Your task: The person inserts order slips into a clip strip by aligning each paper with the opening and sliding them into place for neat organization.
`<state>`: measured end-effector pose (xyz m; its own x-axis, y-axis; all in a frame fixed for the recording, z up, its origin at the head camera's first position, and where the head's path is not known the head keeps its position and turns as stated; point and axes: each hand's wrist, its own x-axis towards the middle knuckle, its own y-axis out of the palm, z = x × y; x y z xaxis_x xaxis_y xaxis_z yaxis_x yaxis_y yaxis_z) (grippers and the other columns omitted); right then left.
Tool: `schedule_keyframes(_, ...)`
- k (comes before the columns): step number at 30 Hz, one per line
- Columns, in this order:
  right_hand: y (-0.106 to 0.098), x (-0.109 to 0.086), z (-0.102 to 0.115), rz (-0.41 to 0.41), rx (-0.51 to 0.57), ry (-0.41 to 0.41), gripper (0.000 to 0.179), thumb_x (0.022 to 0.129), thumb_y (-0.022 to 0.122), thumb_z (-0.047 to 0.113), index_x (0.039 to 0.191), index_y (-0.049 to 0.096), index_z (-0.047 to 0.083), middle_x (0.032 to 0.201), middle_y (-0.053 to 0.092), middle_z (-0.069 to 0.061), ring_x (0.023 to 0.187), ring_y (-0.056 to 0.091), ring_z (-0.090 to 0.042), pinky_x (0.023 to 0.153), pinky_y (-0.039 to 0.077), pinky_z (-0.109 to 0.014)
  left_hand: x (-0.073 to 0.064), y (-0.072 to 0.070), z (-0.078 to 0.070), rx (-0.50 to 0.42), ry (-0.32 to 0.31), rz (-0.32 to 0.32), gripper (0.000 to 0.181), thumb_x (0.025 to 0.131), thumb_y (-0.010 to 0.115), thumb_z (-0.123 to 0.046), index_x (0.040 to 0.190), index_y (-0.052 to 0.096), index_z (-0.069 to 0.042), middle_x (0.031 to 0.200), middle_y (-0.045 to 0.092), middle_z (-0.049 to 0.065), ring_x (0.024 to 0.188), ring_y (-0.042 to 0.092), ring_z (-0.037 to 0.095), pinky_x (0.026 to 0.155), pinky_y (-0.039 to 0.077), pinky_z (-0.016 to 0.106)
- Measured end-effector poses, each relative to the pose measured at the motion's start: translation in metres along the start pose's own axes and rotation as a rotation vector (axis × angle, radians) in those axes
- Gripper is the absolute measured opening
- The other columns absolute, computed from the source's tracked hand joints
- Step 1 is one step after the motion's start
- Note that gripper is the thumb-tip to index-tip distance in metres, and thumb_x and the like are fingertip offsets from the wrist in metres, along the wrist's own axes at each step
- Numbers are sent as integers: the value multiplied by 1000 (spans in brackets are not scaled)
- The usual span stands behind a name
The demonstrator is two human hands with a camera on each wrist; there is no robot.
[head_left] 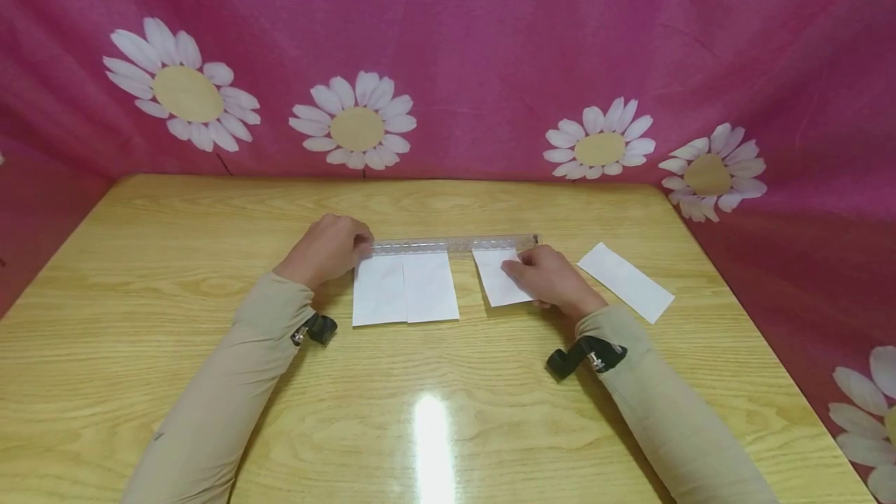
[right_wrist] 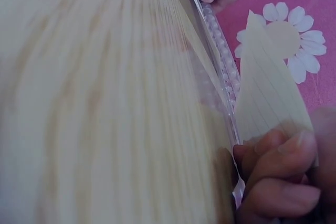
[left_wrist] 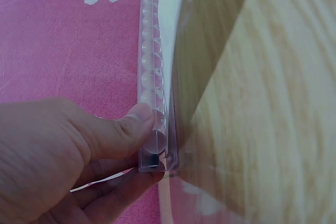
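Observation:
In the head view a clear plastic ruler (head_left: 458,244), with a row of rounded shapes along it, lies across the top edges of two white paper pieces (head_left: 379,288) set side by side. My left hand (head_left: 327,249) holds the ruler's left end; the left wrist view shows the thumb (left_wrist: 137,121) on top and the other fingers below. Near the ruler's right end my right hand (head_left: 553,280) pinches a small white paper piece (head_left: 495,280), tilted, its upper edge at the ruler. The right wrist view shows this paper (right_wrist: 273,90) standing up from the curled fingers (right_wrist: 286,156).
To the right of my right hand a white paper strip (head_left: 625,281) lies slantwise on the wooden table (head_left: 336,426). A pink cloth (head_left: 476,37) with large daisies hangs behind the table and along its sides. Black straps (head_left: 586,356) are on both wrists.

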<state>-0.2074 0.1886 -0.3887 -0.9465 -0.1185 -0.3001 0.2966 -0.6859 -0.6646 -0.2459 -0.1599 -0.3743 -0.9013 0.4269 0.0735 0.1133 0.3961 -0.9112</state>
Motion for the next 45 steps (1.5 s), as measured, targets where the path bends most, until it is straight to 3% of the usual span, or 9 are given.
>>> schedule_keyframes(8,2,0,3,9,-4,3,36,105,53,35,79,54,11,54,41,5,45,41,-12,44,37,-28,-1,-1,0,3,11,-9,16,97,68,-9,107,79,-2,104,78,14,94,67,28,93,57,46)
schedule_keyframes(22,7,1,9,16,21,6,32,105,54,34,89,62,7,55,40,5,45,40,-12,43,35,-27,-1,-1,0,5,24,-11,16,98,67,-9,105,79,-2,102,78,13,93,67,27,93,57,46)
schedule_keyframes(30,9,2,11,14,16,-16,33,105,56,34,85,60,8,62,41,5,45,43,-11,45,37,-26,0,-1,0,16,21,-8,16,98,67,-9,106,79,-3,102,78,13,92,66,27,92,57,45)
schedule_keyframes(45,16,4,18,30,23,-18,35,105,55,33,78,52,12,57,41,6,45,43,-12,45,37,-26,0,-1,-1,5,16,-3,17,98,67,-10,107,79,-2,105,78,14,93,67,27,92,58,46)
